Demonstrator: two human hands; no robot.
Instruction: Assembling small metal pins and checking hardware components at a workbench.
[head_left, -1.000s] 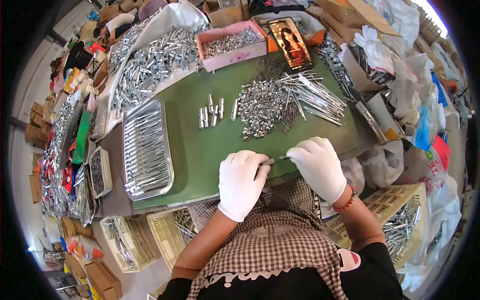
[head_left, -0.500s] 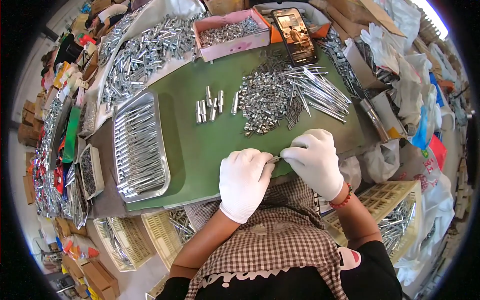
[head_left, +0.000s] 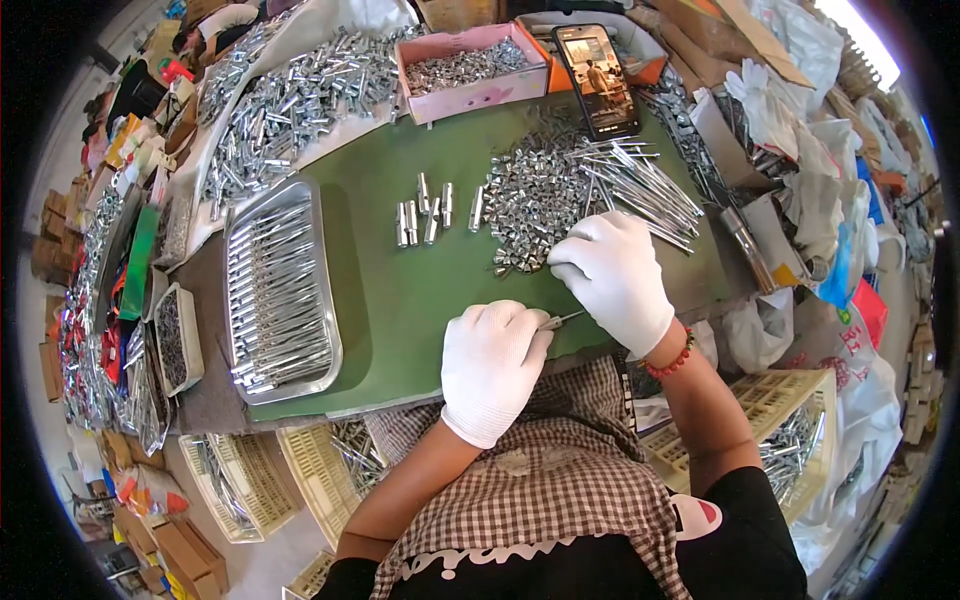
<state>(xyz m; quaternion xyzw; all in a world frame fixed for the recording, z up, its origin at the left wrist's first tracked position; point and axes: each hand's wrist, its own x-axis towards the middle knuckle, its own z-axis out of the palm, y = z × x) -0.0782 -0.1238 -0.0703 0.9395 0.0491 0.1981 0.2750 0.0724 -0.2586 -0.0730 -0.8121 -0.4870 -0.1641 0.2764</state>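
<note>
Both hands, in white gloves, meet at the near edge of the green mat (head_left: pixel 400 290). The left hand (head_left: pixel 492 368) has its fingers curled shut on a thin metal rod (head_left: pixel 560 320), whose tip shows between the hands. The right hand (head_left: pixel 612 278) rests beside it, fingers bent toward the rod's end; whether they pinch it cannot be told. The step appears to be fitting a small part onto the rod. A next move would likely call for reaching to the pile of small metal pieces (head_left: pixel 535 205) just beyond, with finished rods lying in the metal tray (head_left: pixel 280 290) to the left.
</note>
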